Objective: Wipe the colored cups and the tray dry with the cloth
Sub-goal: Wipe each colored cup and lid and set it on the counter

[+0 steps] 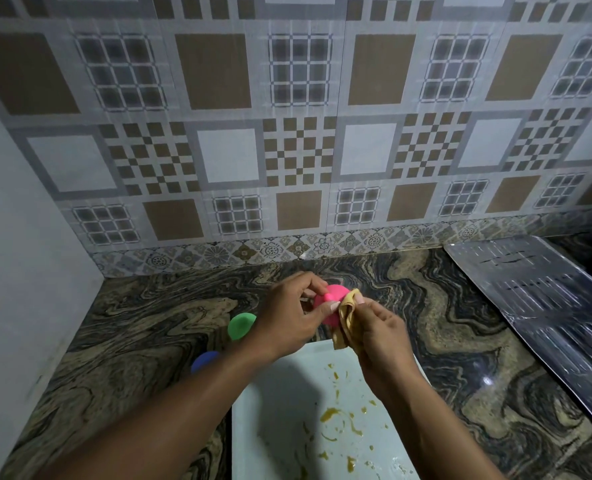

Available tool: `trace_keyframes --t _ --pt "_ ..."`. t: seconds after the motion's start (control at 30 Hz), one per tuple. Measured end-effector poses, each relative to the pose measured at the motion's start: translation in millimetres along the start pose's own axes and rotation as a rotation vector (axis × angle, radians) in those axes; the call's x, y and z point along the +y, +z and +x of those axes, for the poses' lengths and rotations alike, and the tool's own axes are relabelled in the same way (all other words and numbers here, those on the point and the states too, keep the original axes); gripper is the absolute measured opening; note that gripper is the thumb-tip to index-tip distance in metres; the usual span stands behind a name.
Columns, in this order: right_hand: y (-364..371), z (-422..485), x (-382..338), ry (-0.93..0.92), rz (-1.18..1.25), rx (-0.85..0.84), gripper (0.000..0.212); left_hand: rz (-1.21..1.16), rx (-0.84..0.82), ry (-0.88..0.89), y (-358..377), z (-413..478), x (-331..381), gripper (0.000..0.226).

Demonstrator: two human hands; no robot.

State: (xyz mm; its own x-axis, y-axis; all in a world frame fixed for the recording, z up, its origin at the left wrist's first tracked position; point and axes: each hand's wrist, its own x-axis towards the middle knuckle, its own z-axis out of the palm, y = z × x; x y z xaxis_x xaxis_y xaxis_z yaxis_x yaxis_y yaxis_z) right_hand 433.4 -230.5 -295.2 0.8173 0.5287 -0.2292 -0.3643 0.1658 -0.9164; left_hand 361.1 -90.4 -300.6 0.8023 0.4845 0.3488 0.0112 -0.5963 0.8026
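Pink plastic cup pinched in the fingers of the left hand, held in the air above the far edge of a white tray, as the right hand presses a bunched tan cloth against the cup's side. Both hands are closed on what they hold: the left around the cup's rim and wall, the right around a fold of the cloth. The cup looks light, stiff and smooth, likely slick if wet, so a hold across the rim seems safest while the soft cloth is worked round it. Below the hands, the tray is streaked with yellow smears and has yet to be wiped. Left of the grip, a green cup and a blue cup stand on the marbled stone counter, the blue one partly hidden by the left forearm. Open counter lies beyond the hands up to the tiled wall; to the right, well apart, lies a perforated steel sheet.
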Motion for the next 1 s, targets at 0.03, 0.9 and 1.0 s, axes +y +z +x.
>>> trace_keyframes --t 0.03,0.9,1.0 --pt "0.5 -0.6 -0.6 0.02 -0.005 0.023 0.033 -0.008 -0.01 -0.001 0.9 -0.2 -1.2 0.016" --pt "-5.1 -9.9 -14.6 0.265 0.297 0.005 0.02 0.031 -0.015 0.069 5.2 -8.0 -7.9 0.027" --pt "-4.2 -11.3 -15.2 0.29 0.294 0.003 0.017 0.106 0.053 0.149 0.5 -5.9 -7.0 0.021"
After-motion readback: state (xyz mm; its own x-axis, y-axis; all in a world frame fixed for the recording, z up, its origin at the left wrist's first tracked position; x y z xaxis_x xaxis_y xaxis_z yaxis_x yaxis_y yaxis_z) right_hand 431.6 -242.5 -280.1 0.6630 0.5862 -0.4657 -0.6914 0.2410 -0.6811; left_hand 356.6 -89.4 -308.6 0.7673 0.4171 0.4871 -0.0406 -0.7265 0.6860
